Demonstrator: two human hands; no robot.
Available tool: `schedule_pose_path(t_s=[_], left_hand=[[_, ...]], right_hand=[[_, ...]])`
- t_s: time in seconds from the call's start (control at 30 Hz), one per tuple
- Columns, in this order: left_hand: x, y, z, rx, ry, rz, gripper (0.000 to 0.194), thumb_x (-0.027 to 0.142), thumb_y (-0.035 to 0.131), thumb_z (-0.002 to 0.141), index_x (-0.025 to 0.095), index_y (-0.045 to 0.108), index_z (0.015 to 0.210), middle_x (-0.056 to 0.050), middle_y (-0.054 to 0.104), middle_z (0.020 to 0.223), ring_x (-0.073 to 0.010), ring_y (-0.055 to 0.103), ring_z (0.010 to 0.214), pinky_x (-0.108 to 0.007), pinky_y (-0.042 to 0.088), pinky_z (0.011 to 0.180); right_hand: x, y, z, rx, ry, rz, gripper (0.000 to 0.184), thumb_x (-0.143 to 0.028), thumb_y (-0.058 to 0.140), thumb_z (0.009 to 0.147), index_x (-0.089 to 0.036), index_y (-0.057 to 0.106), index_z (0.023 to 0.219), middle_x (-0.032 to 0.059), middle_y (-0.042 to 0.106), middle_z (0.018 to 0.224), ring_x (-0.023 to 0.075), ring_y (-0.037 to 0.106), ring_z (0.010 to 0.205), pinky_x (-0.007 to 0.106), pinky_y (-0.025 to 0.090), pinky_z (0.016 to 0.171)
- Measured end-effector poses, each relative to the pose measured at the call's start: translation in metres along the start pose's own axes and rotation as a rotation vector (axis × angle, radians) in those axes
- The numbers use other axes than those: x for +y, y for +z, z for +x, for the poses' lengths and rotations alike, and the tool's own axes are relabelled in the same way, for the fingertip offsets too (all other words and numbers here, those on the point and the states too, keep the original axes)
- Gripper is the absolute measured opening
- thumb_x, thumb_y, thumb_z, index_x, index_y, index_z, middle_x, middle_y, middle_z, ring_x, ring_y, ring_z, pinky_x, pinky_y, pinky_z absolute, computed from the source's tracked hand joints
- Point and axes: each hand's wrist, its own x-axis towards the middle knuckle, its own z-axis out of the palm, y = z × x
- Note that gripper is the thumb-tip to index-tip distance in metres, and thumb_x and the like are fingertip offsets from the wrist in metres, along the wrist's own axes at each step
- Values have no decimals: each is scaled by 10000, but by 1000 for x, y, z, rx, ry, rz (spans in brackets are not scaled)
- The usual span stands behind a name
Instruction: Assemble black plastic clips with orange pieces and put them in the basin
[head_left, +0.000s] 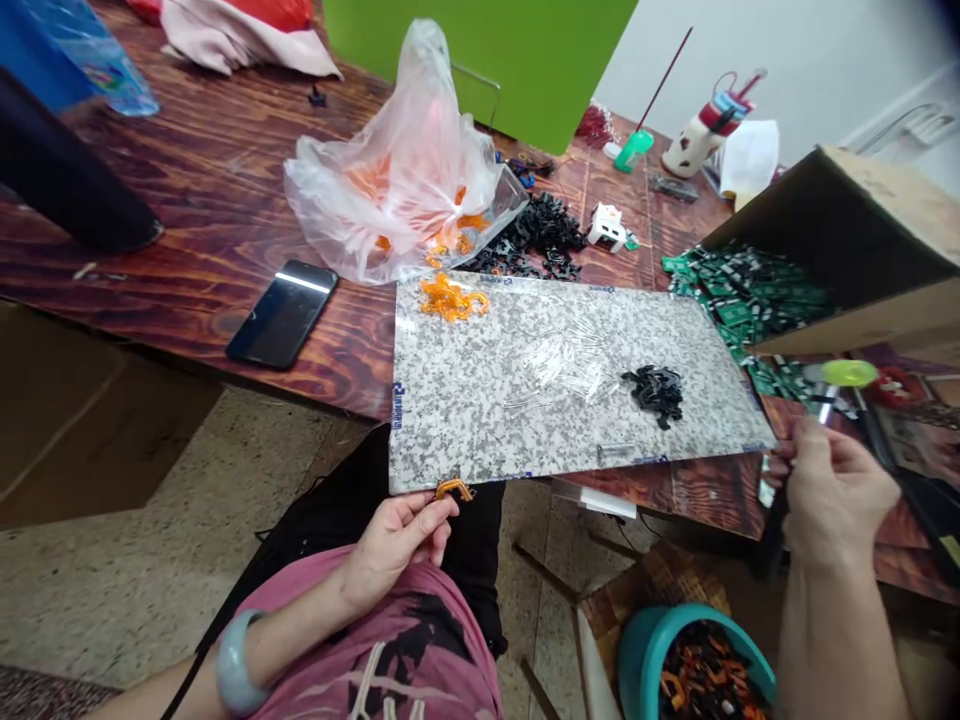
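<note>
Hands well apart here: the left hand point(394, 548) at lower centre pinches a small orange clip point(453, 489), lying crosswise right at the speckled board's point(480, 420) near edge, while the right hand point(834, 495) at lower right grips a green-topped stick point(848, 373).

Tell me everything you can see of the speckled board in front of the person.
The speckled board is a flat rectangular sheet, mottled grey and white like granite, with a glossy surface and blue printing along its edges. It lies on the wooden table, its near edge reaching past the table's edge toward the person's lap. On it rest orange parts, black parts and clear pieces. Its material cannot be told.
</note>
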Motion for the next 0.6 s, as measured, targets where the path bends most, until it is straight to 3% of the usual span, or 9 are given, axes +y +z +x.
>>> schedule_pose_path(t_s=[0.03,0.1,0.2,0.27,0.33,0.47,0.6], left_hand=[[0,1,0,8,1,2,428,514,722,653,109,640,764,47,524,485,-61,448,393,-194,201,408],[1,2,0,20,4,10,436,522,716,654,108,636,760,46,526,484,-62,450,395,-194,207,412],[1,3,-1,23,7,9,442,529,712,653,110,623,760,47,530,487,-67,467,401,-193,226,417],[0,3,-1,26,18,8,438,529,707,657,113,613,761,49,529,489,-69,471,401,-192,232,418],[0,4,-2,28,38,19,429,527,695,671,117,607,758,50,526,489,-69,466,401,-193,227,416],[1,5,-2,24,59,59,433,544,668,685,121,606,756,50,524,493,-69,446,399,-200,215,416],[2,5,-2,17,67,53,423,538,666,688,125,599,752,52,516,484,-71,442,401,-199,214,417]], right_hand=[[-14,1,-20,-103,12,21,277,-471,615,786,-211,676,862,73,553,661,125,429,431,318,325,395],[-42,4,-64,-451,44,60,267,-466,606,802,-206,666,814,34,516,621,111,423,448,271,314,381],[-74,15,-125,-847,-98,20,188,-389,567,854,-205,603,853,1,526,644,124,508,547,236,409,471],[-85,24,-154,-1022,-180,19,144,-334,524,887,-200,565,921,12,573,717,134,556,605,237,453,537],[-88,33,-172,-1075,-284,3,120,-287,486,908,-200,542,969,24,599,770,136,572,633,236,463,575],[-85,46,-186,-1014,-529,-21,188,-209,463,917,-211,548,1084,55,656,915,160,628,777,246,480,688],[-91,44,-189,-904,-702,-13,284,-136,491,891,-214,553,1158,55,669,862,160,628,702,248,478,614]])
